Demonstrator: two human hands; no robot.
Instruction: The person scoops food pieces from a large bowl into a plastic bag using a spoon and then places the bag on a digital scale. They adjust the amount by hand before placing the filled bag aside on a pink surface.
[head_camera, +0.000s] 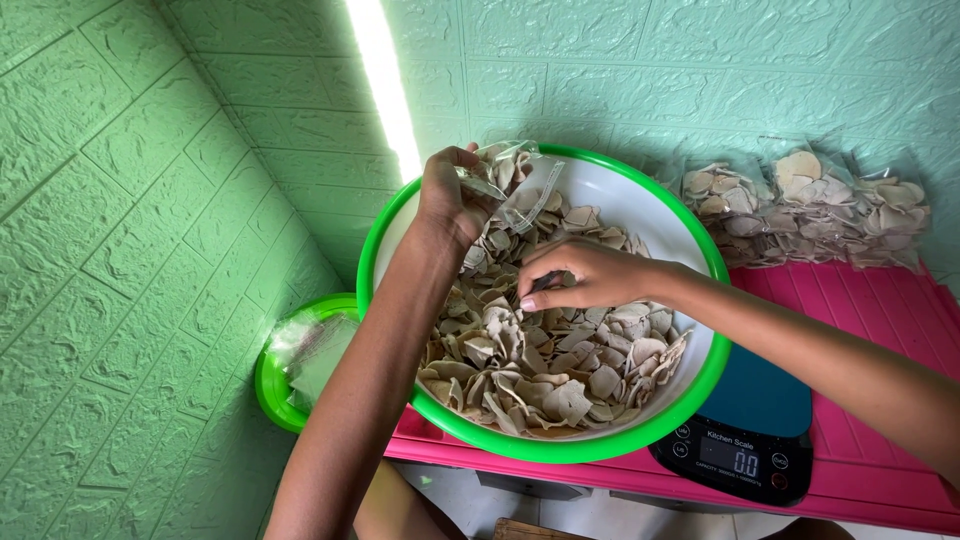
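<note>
My left hand (452, 195) is up at the far rim of the big round white plastic basin with a bright green rim (690, 395), fingers closed around the mouth of one small clear plastic bag (520, 185), thin and crinkly, partly filled with chips. My right hand (585, 275) is down in the middle of the basin, fingers pinched shut on a few of the pale beige dried cracker chips (555, 375); the chips are flat, irregular, curled at the edges and matte, too many to count. The basin sits at the bench's left front corner, on the pink slatted plastic bench (870, 470). One black digital kitchen scale with a teal glass top (750, 440) sits at the front edge, partly under the basin. Sealed clear packs of chips (810, 205) are stacked along the far edge, at least three, exact count unclear. One smaller green-rimmed bowl (270, 385) holding clear bags sits low, off the left edge.
</note>
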